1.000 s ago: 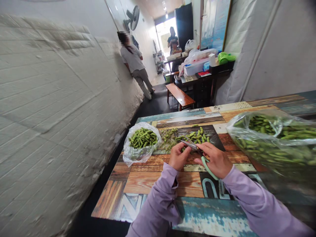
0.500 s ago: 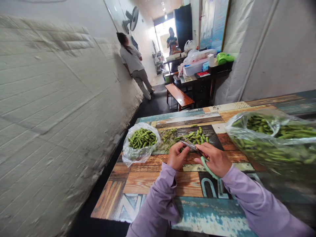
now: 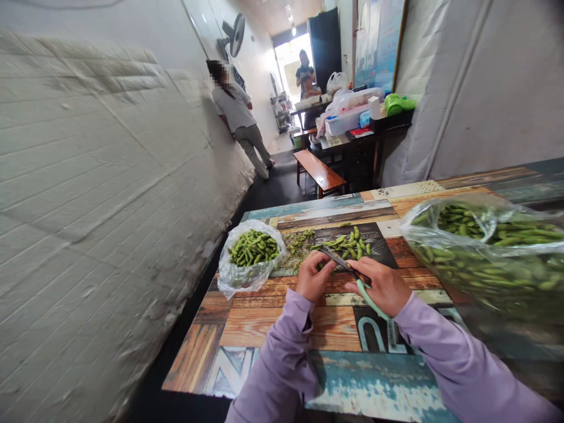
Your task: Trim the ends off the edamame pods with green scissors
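Note:
My right hand [image 3: 383, 286] is closed round the pale green handles of a pair of scissors [image 3: 348, 271], blades pointing up-left. My left hand [image 3: 314, 277] pinches a green pod [image 3: 325, 265] right at the blades. Both hands rest on the patterned wooden table [image 3: 273, 326], just in front of a loose pile of green pods [image 3: 350, 244]. A heap of small cut bits [image 3: 299, 245] lies left of that pile. Lilac sleeves cover both arms.
A small clear bag of pods [image 3: 251, 254] sits at the left, near the table's edge. A large bag of pods [image 3: 484, 252] fills the right. A white wall runs along the left. Beyond stand a bench [image 3: 319, 170], a cluttered dark table [image 3: 361, 126] and two people.
Both hands stay at the pile with scissors and pod; the view has shifted slightly, otherwise nothing visibly differs.

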A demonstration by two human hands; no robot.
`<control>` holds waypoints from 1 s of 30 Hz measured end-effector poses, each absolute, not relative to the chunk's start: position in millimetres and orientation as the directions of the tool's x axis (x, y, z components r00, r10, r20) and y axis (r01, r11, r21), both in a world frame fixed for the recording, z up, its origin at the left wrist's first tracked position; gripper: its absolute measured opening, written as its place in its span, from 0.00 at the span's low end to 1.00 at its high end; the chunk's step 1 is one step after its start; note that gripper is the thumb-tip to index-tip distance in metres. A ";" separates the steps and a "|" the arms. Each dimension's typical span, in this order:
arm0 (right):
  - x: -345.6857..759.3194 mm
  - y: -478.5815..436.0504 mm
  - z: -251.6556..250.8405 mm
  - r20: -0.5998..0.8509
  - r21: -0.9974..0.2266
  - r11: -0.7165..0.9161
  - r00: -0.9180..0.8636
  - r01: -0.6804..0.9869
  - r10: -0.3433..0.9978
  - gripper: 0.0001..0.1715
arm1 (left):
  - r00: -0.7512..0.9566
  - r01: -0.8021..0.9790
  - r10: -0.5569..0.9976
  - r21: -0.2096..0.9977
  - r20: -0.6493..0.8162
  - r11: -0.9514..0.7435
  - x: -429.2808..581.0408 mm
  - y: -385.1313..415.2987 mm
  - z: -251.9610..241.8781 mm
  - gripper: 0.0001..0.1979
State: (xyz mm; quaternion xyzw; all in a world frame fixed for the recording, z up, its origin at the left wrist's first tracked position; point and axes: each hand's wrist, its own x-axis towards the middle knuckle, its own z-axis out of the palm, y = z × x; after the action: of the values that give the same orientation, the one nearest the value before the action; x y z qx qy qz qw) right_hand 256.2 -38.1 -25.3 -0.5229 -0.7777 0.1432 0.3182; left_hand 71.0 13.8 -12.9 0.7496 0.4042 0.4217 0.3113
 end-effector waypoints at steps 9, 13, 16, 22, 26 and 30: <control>257.6 -38.2 -26.2 0.337 -0.510 0.425 -0.280 0.748 0.899 0.22 | 0.295 0.393 0.879 0.791 0.374 -0.468 72.0 13.0 -11.2 0.05; 257.2 -37.5 -26.9 0.352 -0.527 0.419 -0.259 0.739 0.900 0.22 | 0.195 0.281 0.944 0.907 0.265 -0.312 71.8 14.1 -13.5 0.07; 258.2 -34.7 -28.7 0.367 -0.583 0.375 -0.178 0.721 0.913 0.22 | 0.160 0.011 0.987 1.000 0.021 -0.023 70.6 15.1 -14.3 0.12; 259.5 -30.3 -34.9 0.400 -0.676 0.351 -0.078 0.648 0.913 0.25 | 0.189 -0.302 0.975 0.939 -0.113 0.167 70.4 15.3 -10.2 0.21; 256.4 -31.9 -36.5 0.401 -0.680 0.389 -0.128 0.622 0.907 0.26 | 0.195 -0.320 0.978 0.938 -0.075 0.136 71.8 13.6 -8.5 0.20; 254.6 -33.4 -36.4 0.401 -0.658 0.402 -0.156 0.637 0.903 0.26 | 0.203 -0.291 0.977 0.949 -0.061 0.120 73.6 11.8 -8.5 0.20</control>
State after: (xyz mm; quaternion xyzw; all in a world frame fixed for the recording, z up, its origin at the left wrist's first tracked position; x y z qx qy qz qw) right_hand 254.6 -33.4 -36.4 -0.5196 -0.7408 0.1706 0.3901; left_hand 73.6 11.8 -8.5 0.4402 0.3899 0.4964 0.6386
